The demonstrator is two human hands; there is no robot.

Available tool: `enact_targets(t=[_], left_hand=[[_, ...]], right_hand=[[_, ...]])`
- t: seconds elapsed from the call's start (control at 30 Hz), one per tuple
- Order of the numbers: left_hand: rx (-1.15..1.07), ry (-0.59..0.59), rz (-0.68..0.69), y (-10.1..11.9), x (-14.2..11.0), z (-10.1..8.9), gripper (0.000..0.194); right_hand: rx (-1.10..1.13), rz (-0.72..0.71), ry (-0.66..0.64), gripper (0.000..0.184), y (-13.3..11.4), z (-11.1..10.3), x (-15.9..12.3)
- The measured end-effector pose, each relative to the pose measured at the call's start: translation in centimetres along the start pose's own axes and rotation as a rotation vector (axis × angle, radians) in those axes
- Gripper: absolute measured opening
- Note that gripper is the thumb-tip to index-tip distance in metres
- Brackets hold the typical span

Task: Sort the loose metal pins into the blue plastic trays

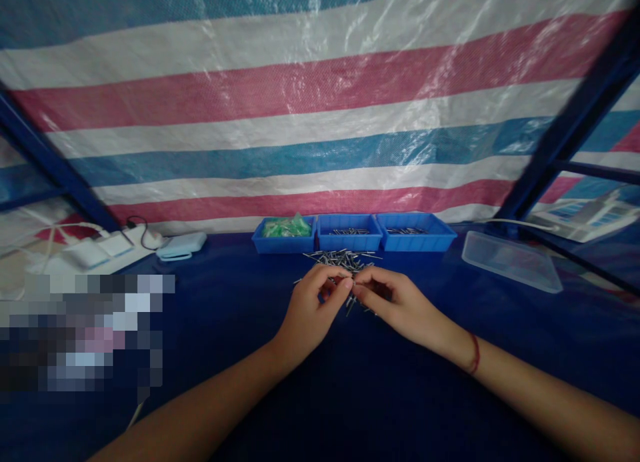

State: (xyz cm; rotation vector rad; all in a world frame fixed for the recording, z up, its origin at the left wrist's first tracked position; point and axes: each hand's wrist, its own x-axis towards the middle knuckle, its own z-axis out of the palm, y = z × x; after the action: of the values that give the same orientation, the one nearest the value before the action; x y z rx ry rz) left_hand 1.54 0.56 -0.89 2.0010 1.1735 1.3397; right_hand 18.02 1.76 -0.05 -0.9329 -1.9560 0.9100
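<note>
A loose heap of thin metal pins [343, 259] lies on the dark blue table [350, 382], in front of three blue trays. My left hand [313, 309] and my right hand [387, 302] meet at the near edge of the heap, fingertips almost touching. Both hands are pinched; each seems to grip a small metal pin, though the pieces are too small to make out clearly. A red string circles my right wrist.
The left blue tray [284, 235] holds green pieces; the middle tray [350, 234] and right tray [415, 233] hold metal pins. A clear plastic lid [510, 261] lies to the right. White boxes and a pale blue case [181, 245] sit at the left. A striped tarp hangs behind.
</note>
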Motion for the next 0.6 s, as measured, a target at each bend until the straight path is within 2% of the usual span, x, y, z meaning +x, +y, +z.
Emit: enact_targets(t=[0.17,0.3,0.47,0.6], left_hand=[[0.045,0.005,0.001,-0.1,0.1,-0.2,0.010],[0.049,-0.031,-0.009,-0.1,0.1,-0.2,0.010],[0.059,-0.085,-0.021,0.1,0.1,-0.2,0.015],[0.058,-0.092,-0.033,0.1,0.1,-0.3,0.021]], right_hand=[[0.025,0.001,0.119,0.017,0.1,-0.1,0.0],[-0.029,-0.050,0.215,0.014,-0.5,-0.4,-0.2],[-0.172,-0.169,0.206,0.011,-1.0,-0.7,-0.3],[-0.208,-0.197,0.199,0.011,-1.1,-0.8,-0.6]])
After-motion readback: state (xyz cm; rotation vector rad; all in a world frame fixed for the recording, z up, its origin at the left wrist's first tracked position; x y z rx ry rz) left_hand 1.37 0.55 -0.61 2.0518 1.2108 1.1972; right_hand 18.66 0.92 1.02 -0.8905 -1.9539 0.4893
